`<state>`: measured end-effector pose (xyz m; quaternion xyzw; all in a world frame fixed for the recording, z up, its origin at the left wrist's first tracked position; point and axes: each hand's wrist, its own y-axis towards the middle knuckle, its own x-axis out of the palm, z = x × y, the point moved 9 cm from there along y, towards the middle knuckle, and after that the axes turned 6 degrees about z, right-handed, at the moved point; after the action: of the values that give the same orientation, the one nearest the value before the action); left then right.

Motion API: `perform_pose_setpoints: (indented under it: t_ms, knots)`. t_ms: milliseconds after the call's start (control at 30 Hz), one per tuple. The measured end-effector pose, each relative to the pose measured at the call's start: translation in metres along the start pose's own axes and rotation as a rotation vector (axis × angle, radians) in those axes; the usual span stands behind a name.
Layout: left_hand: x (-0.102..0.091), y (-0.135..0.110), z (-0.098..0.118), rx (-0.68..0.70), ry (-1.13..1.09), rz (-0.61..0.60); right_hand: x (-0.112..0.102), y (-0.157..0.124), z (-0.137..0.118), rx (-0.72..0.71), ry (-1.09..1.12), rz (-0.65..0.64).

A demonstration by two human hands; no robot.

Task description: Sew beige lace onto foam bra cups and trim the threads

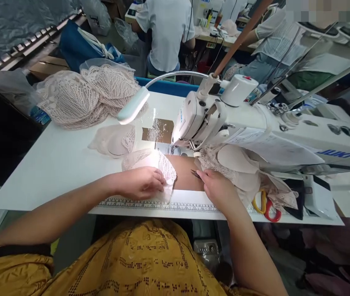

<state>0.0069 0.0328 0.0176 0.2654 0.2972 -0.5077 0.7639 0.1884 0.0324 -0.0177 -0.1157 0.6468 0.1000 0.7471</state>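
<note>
Under the lamp, my left hand [146, 182] has its fingers closed on a pale lace bra cup [165, 166], left of a brown panel [184, 174] on the table. My right hand [219, 187] grips a small dark pointed tool, perhaps thread snips [196, 174], its tip directed left over the panel. Just behind the panel stands the head of a white sewing machine [187, 119]; its needle area is partly hidden. Another sheer cup piece [115, 139] lies flat to the left. More beige lace pieces [239, 162] are heaped right of the needle area.
Stacked lace cups [73, 96] stand at the back left. A bent-neck lamp [134, 105] reaches over the table. Scissors with yellow and red handles [265, 205] lie at right. A printed ruler [181, 205] runs along the front edge. Other people [165, 33] sit beyond.
</note>
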Motion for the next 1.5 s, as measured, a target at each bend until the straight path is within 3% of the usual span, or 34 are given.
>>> perform_pose_setpoints:
  t_ms: [100, 233, 400, 500, 567, 633, 800, 900, 1133, 1500]
  knots:
    - [0.0, -0.005, 0.001, -0.022, -0.015, 0.03, -0.002, 0.003, 0.002, 0.025, 0.027, 0.077]
    - [-0.023, -0.012, -0.012, -0.105, -0.036, 0.139, -0.01, -0.002, 0.009, 0.046, 0.153, 0.215]
    - [-0.069, -0.023, -0.061, -0.407, 0.036, 0.436, -0.034, -0.02, 0.017, 0.005, 0.277, 0.463]
    - [-0.071, -0.024, -0.094, -0.625, -0.04, 0.452, -0.052, -0.031, 0.018, 0.001, 0.339, 0.634]
    - [-0.063, -0.02, -0.107, -0.685, -0.157, 0.421, -0.058, -0.034, 0.013, 0.002, 0.409, 0.688]
    - [-0.056, -0.014, -0.11, -0.668, -0.284, 0.422, -0.055, -0.028, 0.004, 0.005, 0.512, 0.65]
    - [-0.04, -0.008, -0.101, -0.588, -0.57, 0.405, -0.035, 0.008, -0.027, 0.009, 0.785, 0.344]
    - [-0.036, -0.011, -0.099, -0.591, -0.651, 0.414, -0.034, 0.032, -0.041, -0.006, 0.906, 0.257]
    - [-0.031, -0.008, -0.09, -0.485, -0.748, 0.377, -0.04, 0.065, -0.059, -0.058, 1.084, 0.217]
    - [-0.025, -0.003, -0.088, -0.435, -0.788, 0.352, -0.032, 0.068, -0.065, -0.061, 1.202, 0.205]
